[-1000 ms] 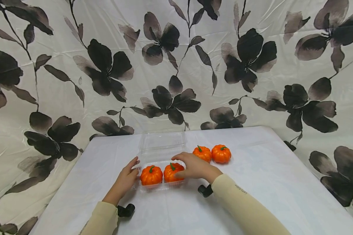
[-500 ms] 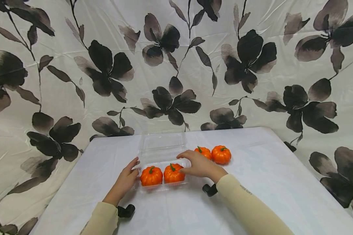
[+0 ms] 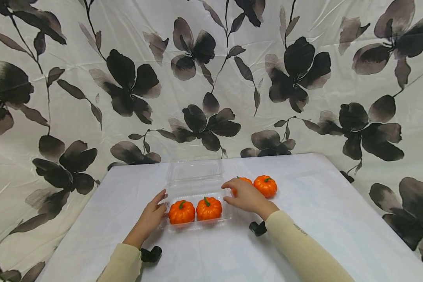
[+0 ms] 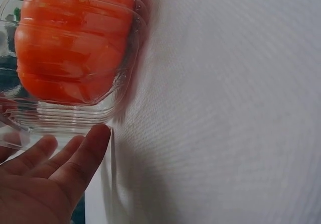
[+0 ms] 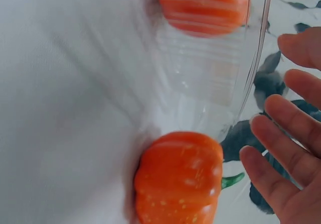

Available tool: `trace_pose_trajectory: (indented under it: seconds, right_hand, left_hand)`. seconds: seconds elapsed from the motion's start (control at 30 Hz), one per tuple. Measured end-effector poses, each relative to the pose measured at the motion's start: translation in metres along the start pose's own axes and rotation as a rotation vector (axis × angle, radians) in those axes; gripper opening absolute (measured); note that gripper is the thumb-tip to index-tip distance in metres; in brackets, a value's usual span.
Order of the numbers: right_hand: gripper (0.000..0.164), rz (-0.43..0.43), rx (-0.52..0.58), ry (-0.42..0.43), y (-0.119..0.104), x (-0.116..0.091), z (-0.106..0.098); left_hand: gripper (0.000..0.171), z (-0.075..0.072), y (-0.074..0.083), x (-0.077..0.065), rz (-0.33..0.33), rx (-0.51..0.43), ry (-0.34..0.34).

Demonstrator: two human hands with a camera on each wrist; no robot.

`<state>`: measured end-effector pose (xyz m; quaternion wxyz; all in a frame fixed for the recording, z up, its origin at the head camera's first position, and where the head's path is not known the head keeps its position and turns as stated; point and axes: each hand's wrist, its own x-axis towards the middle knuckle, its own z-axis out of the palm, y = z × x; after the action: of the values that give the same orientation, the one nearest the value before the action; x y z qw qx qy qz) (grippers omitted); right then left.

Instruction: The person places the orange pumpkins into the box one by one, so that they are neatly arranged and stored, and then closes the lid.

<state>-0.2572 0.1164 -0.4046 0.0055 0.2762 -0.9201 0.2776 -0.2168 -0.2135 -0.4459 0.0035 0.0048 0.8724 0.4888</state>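
Two orange toy pumpkins (image 3: 181, 212) with green stems sit side by side in a clear plastic clamshell box (image 3: 227, 211), its lid (image 3: 195, 171) folded back behind it. My left hand (image 3: 149, 217) is at the box's left end, fingertips right at the ridged wall, as the left wrist view also shows. My right hand (image 3: 247, 199) hovers just past the right end with fingers spread, holding nothing. Under and behind it a third pumpkin (image 5: 178, 179) lies outside the box, mostly hidden in the head view. A fourth pumpkin (image 3: 265, 186) stands to its right.
A white cloth (image 3: 303, 227) covers the table. Behind it hangs a white sheet (image 3: 246, 117) printed with dark flowers. Small black camera mounts (image 3: 151, 253) sit on both wrists.
My right hand has let go of the right pumpkin in the box and moved right, over the loose pumpkins. My left hand has stayed at the box's left end.
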Motion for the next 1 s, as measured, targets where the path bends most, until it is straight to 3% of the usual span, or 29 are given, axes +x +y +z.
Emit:
trace_pose_trajectory:
  seconds: [0.33, 0.63, 1.0]
  right_hand:
    - [0.033, -0.019, 0.010, 0.112, 0.013, -0.001, -0.001]
    - [0.032, 0.060, -0.014, 0.135, 0.020, -0.003, 0.000]
    - [0.037, 0.086, -0.004, 0.181, 0.030, -0.006, -0.001]
  left_hand:
    - [0.061, 0.000, 0.001, -0.002, -0.009, 0.009, -0.002]
    - [0.062, 0.001, 0.004, -0.004, -0.019, 0.013, -0.006]
    - [0.062, 0.003, 0.002, -0.003, -0.030, 0.006, 0.003]
